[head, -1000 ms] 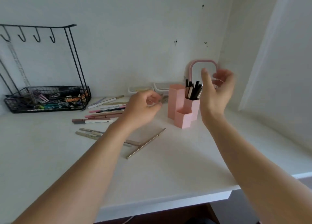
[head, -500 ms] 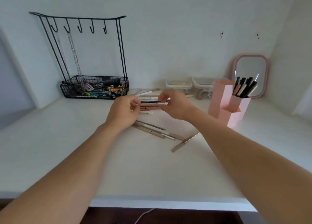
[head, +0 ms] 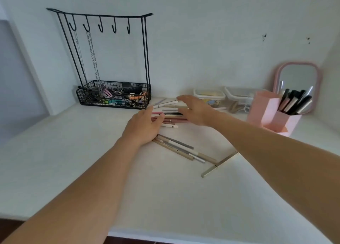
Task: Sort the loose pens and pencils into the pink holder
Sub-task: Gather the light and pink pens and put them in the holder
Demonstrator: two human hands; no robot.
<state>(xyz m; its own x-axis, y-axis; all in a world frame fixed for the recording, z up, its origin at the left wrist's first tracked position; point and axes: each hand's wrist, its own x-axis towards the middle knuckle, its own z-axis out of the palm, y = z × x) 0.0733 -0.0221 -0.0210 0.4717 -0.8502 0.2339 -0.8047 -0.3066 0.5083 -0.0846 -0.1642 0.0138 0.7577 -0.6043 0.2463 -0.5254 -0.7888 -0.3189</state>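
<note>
Home vanity corner, white shelf [head: 55,161], pink mirror [head: 299,78], wire jewellery rack [head: 103,59] hung with chains

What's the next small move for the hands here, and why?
Probably close both hands around the far pencil pile. The left hand and right hand are open on either side of it, gripping nothing, and the pink holder stands to the right.
</note>
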